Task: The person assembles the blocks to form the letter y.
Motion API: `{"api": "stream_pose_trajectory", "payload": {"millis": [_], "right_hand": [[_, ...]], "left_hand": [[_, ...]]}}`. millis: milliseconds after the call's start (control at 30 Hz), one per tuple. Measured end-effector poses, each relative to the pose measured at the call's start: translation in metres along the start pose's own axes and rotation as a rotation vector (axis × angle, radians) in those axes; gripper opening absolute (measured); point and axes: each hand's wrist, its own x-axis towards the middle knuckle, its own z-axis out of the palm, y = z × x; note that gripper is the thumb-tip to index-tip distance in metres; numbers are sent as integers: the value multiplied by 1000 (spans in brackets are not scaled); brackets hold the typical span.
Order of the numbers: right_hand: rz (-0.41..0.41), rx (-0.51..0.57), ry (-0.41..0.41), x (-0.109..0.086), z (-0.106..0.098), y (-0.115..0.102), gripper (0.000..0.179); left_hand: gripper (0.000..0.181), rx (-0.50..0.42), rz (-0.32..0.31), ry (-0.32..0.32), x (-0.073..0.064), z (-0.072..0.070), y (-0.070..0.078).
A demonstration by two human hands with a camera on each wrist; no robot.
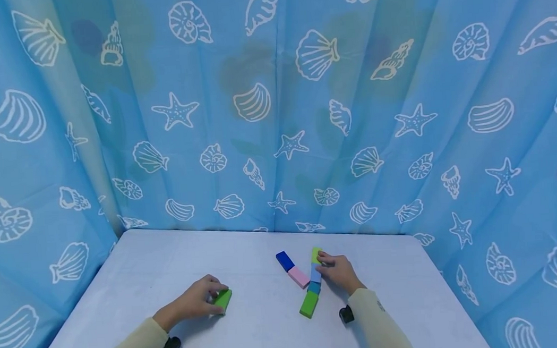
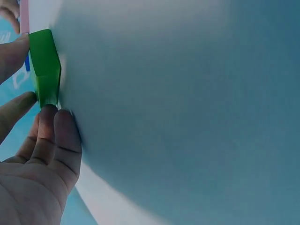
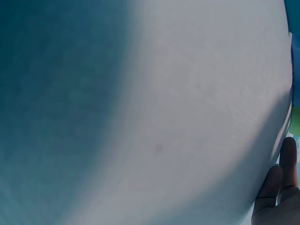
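In the head view, my left hand (image 1: 197,297) holds a green block (image 1: 223,300) on the left of the white table, thumb at one end and fingers at the other. The left wrist view shows this green block (image 2: 45,68) at the fingertips. My right hand (image 1: 340,272) has its thumb and fingers at a yellow-green block (image 1: 316,252) and a light blue block (image 1: 315,274); whether it pinches either is unclear. Below these lie a teal block (image 1: 314,288) and another green block (image 1: 308,304). A pink block (image 1: 298,277) and a dark blue block (image 1: 285,260) slant off to the left.
The blocks form a branching, Y-like shape on the white table (image 1: 259,329). A blue curtain (image 1: 275,115) printed with shells and starfish surrounds its back and sides. A dark wrist device (image 1: 346,314) sits on the right arm and another (image 1: 171,346) on the left.
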Motion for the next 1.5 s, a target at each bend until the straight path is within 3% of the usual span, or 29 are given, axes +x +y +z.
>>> {"api": "stream_pose_trajectory", "payload": {"millis": [267, 500, 900, 1267, 1500], "right_hand": [[2, 0, -11, 0, -1, 0, 39], [1, -4, -14, 4, -1, 3, 39], [15, 3, -22, 2, -4, 0, 40], [16, -2, -24, 2, -2, -1, 40], [13, -10, -15, 1, -2, 0, 39]], "left_hand": [[52, 22, 111, -65, 6, 19, 17], [51, 30, 163, -179, 13, 36, 42], [45, 75, 276, -292, 28, 70, 76], [37, 87, 305, -294, 39, 90, 103], [38, 115, 318, -290, 46, 100, 110]]}}
